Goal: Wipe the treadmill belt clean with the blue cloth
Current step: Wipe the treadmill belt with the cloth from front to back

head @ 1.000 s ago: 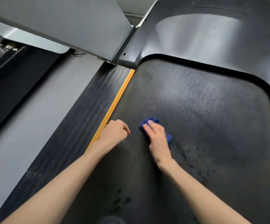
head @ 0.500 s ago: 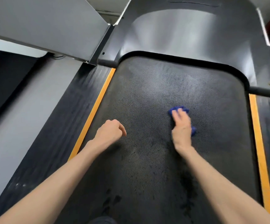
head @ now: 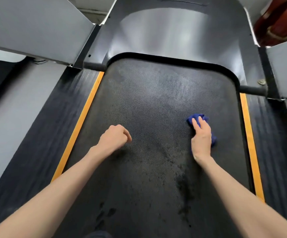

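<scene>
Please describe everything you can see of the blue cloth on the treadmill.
The blue cloth is small, deep blue and looks like soft fabric, bunched into folds rather than spread flat. It lies on the right part of the dark, textured treadmill belt, near the orange stripe but not touching it. The right hand presses on it with straight fingers and covers its middle. Only its wrinkled far end and a bit at the hand's right side show.
</scene>
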Available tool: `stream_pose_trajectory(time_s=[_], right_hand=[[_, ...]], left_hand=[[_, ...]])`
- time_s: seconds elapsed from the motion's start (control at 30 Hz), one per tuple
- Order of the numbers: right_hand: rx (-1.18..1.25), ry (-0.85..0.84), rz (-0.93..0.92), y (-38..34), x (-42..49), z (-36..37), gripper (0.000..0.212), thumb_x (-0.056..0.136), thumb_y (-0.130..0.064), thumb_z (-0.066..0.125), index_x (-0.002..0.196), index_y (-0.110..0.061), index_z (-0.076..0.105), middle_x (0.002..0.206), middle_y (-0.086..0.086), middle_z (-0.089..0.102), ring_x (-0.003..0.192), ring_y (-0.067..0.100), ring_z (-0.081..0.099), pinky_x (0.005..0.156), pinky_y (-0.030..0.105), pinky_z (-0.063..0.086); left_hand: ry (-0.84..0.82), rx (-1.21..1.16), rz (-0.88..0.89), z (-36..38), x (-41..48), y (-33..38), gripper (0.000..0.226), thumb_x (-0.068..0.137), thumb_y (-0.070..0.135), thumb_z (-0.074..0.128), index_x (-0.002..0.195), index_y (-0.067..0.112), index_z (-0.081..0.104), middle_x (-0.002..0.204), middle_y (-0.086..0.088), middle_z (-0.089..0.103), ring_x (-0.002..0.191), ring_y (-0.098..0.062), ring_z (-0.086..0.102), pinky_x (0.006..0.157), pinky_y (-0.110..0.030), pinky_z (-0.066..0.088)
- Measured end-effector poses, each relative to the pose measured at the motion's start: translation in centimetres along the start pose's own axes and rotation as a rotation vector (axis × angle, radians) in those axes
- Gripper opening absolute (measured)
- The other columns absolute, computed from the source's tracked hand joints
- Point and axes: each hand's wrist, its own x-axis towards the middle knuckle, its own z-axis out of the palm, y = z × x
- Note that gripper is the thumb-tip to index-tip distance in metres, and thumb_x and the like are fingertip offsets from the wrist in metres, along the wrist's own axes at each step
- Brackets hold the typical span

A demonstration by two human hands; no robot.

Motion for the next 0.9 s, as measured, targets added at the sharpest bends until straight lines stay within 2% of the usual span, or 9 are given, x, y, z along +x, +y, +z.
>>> stream_pose_trajectory(time_s=[0.1,0.23,0.3,0.47,0.57,0.63,0.77,0.83,0.9], right_hand=[[0.033,0.009,-0.079,-5.6,-2.4,2.9,0.053,0.067,0.009,0.038,0.115,0.005,0.059,0.125,0.029,0.051,0.116,0.045,0.047,0.106,0.039,0.027],[-0.044,-0.306,-0.709,-7.7,-8.7,4.6,0.064,0.058,0.007,0.050,0.119,-0.005,0.061,0.130,0.015,0.056,0.118,0.034,0.053,0.103,0.040,0.038],[-0.127,-0.372,-0.851,-4.4,-7.6,2.9,0.063,0.064,0.005,0.043,0.122,-0.010,0.059,0.132,0.009,0.054,0.120,0.029,0.053,0.106,0.035,0.036],[-0.102,-0.082,-0.204,3.7,-2.7,-3.4,0.059,0.072,0.019,0.046,0.126,-0.003,0.056,0.136,0.017,0.048,0.126,0.036,0.045,0.110,0.036,0.028],[-0.069,0.042,0.079,0.9,-2.8,-1.6,0.056,0.069,0.018,0.042,0.121,0.005,0.057,0.133,0.025,0.048,0.123,0.042,0.043,0.109,0.033,0.023],[0.010,-0.015,-0.052,-2.4,-4.7,1.1,0.058,0.063,0.014,0.042,0.116,0.005,0.060,0.129,0.026,0.052,0.120,0.042,0.047,0.109,0.028,0.019],[-0.026,-0.336,-0.631,-3.5,-7.9,2.3,0.069,0.057,0.014,0.048,0.122,-0.005,0.059,0.132,0.015,0.053,0.122,0.034,0.049,0.110,0.036,0.030],[-0.075,-0.338,-0.644,-0.7,-5.9,0.3,0.067,0.060,0.013,0.042,0.123,-0.005,0.058,0.132,0.015,0.053,0.124,0.032,0.048,0.113,0.027,0.023],[-0.057,-0.192,-0.416,3.0,-3.8,-2.4,0.062,0.068,0.013,0.039,0.125,-0.004,0.055,0.135,0.017,0.049,0.127,0.033,0.043,0.113,0.018,0.012]], left_hand=[[0.023,-0.010,0.018,-0.5,0.3,0.1,0.042,0.076,-0.001,0.041,0.073,0.029,0.070,0.101,-0.004,0.070,0.099,-0.023,0.062,0.092,-0.041,0.050],[0.037,0.021,0.013,0.3,0.5,0.6,0.040,0.074,0.001,0.042,0.073,0.030,0.071,0.102,-0.006,0.070,0.099,-0.026,0.063,0.091,-0.038,0.050],[0.017,0.046,0.008,0.9,0.4,0.8,0.040,0.075,0.003,0.043,0.080,0.028,0.073,0.099,-0.004,0.069,0.096,-0.025,0.063,0.089,-0.036,0.051],[-0.021,0.075,0.022,1.7,0.3,0.9,0.038,0.075,0.003,0.043,0.083,0.025,0.073,0.088,0.001,0.070,0.085,-0.019,0.063,0.082,-0.030,0.050],[0.008,0.105,0.058,1.6,0.5,1.5,0.037,0.077,0.004,0.044,0.085,0.026,0.073,0.091,0.001,0.070,0.087,-0.019,0.062,0.081,-0.029,0.048],[0.031,0.107,0.082,1.6,0.8,2.0,0.036,0.077,0.004,0.044,0.083,0.026,0.073,0.094,0.001,0.070,0.088,-0.021,0.062,0.080,-0.029,0.048],[0.035,0.146,0.155,1.9,1.4,3.7,0.035,0.079,0.006,0.044,0.084,0.025,0.073,0.098,-0.004,0.069,0.092,-0.026,0.063,0.082,-0.032,0.049],[0.017,0.163,0.203,2.1,1.9,4.6,0.035,0.080,0.005,0.043,0.086,0.023,0.073,0.099,-0.005,0.069,0.090,-0.026,0.063,0.081,-0.033,0.050],[0.000,0.161,0.253,2.3,2.4,5.4,0.035,0.081,0.004,0.042,0.087,0.021,0.073,0.097,-0.004,0.069,0.086,-0.024,0.063,0.080,-0.032,0.051]])
